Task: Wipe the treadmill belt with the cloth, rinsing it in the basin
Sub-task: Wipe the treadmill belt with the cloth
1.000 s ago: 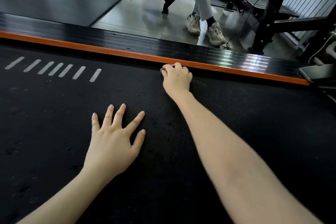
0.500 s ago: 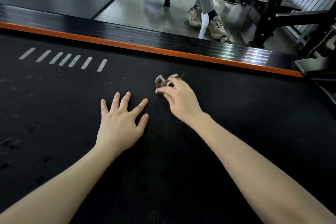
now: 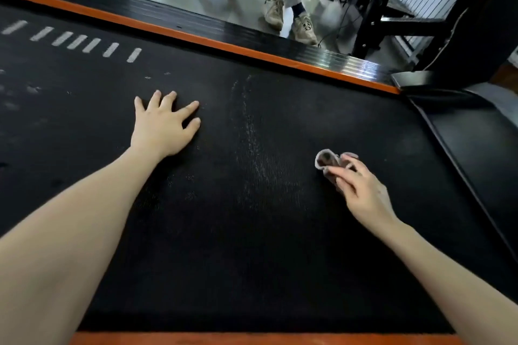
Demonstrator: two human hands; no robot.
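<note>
The black treadmill belt point(image 3: 252, 246) fills most of the view, with a faint damp streak down its middle. My right hand point(image 3: 361, 190) presses a small crumpled grey-brown cloth point(image 3: 326, 161) against the belt at the right side; the cloth pokes out past my fingertips. My left hand point(image 3: 164, 127) lies flat on the belt at the left, fingers spread, holding nothing. No basin is in view.
An orange strip and a glossy black side rail point(image 3: 252, 36) border the belt's far edge; another orange strip point(image 3: 252, 339) runs along the near edge. A person's legs and sneakers point(image 3: 291, 19) stand on the floor beyond. Black gym frames point(image 3: 372, 17) and the treadmill's front cover point(image 3: 476, 134) are at the right.
My right hand has dragged the cloth from the far rail toward me and to the right across the belt, leaving a damp streak. My left hand stays flat on the belt.
</note>
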